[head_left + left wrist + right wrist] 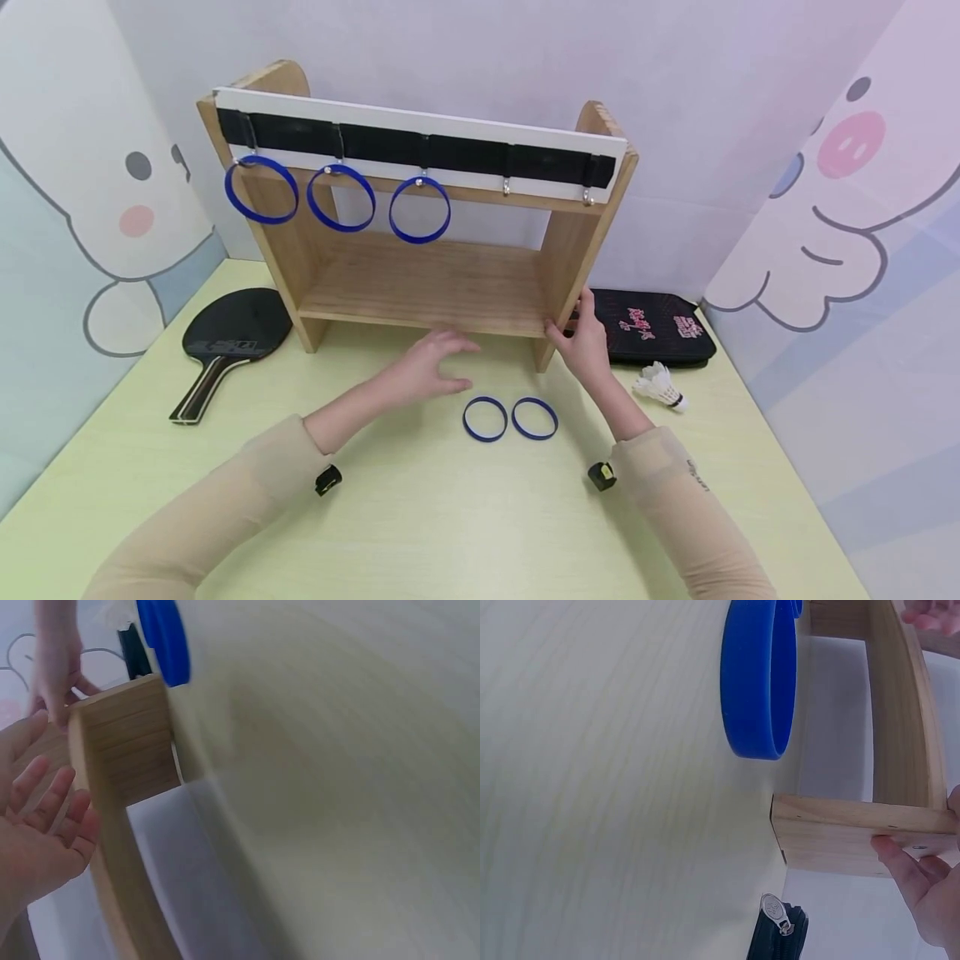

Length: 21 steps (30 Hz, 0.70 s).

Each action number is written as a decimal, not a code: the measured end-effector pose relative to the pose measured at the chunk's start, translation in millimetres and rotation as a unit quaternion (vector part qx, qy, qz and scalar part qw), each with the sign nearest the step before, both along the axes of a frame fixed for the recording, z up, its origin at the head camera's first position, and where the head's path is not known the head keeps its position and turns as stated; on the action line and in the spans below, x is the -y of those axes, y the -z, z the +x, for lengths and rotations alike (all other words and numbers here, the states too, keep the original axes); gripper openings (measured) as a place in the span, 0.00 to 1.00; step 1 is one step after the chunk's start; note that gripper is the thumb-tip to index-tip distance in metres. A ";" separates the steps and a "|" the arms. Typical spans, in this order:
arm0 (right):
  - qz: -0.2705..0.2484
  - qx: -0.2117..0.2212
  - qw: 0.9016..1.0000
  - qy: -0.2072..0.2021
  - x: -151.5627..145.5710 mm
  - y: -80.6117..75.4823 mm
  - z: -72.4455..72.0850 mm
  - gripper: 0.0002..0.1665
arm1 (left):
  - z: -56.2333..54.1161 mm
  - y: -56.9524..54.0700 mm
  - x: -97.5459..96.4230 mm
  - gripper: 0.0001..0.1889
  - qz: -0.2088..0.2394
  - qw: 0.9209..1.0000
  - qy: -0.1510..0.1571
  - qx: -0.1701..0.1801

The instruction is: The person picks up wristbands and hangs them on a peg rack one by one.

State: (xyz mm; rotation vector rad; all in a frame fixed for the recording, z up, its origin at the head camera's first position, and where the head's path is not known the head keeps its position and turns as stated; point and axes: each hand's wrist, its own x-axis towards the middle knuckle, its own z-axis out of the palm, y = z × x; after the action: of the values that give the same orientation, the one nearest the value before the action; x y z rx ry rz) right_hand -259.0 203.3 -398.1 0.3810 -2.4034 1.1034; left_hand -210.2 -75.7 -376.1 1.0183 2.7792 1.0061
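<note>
A wooden rack (427, 283) stands at the back of the table, with a white-and-black strip of hooks (382, 146) along its top front. Three blue rings (420, 210) hang from hooks at the left and middle; the two hooks at the right are bare. My right hand (588, 346) grips the rack's right side panel low down, thumb at the front edge and fingers along the outer face. In front of the lower shelf's edge is my left hand (427, 367), fingers loosely bent and holding nothing. Two more blue rings (485, 419) lie side by side on the table between the hands.
A black table tennis paddle (236, 325) lies left of the rack. To the right are a black zipped case (652, 329) and a white shuttlecock (660, 386). Walls with cartoon prints close in the table (450, 533) at the back and sides.
</note>
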 end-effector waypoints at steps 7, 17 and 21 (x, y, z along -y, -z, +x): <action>-0.002 0.003 1.000 0.000 0.0 0.3 1.2 0.42 | -11.0 26.4 -6.4 0.23 -0.027 0.999 0.046 0.008; 0.000 0.012 1.000 0.005 0.6 -1.0 1.4 0.42 | -26.3 43.1 -12.9 0.15 -0.030 0.998 0.059 0.004; 0.002 0.016 1.000 0.006 0.7 -1.1 1.4 0.42 | -28.0 47.4 -13.2 0.15 -0.034 0.997 0.067 0.026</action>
State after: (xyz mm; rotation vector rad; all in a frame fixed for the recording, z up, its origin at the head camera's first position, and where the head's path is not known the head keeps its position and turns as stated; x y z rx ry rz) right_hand -257.6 202.6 -397.0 0.3528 -2.4328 1.1094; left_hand -238.1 -62.5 -423.5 1.1350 2.6436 0.9028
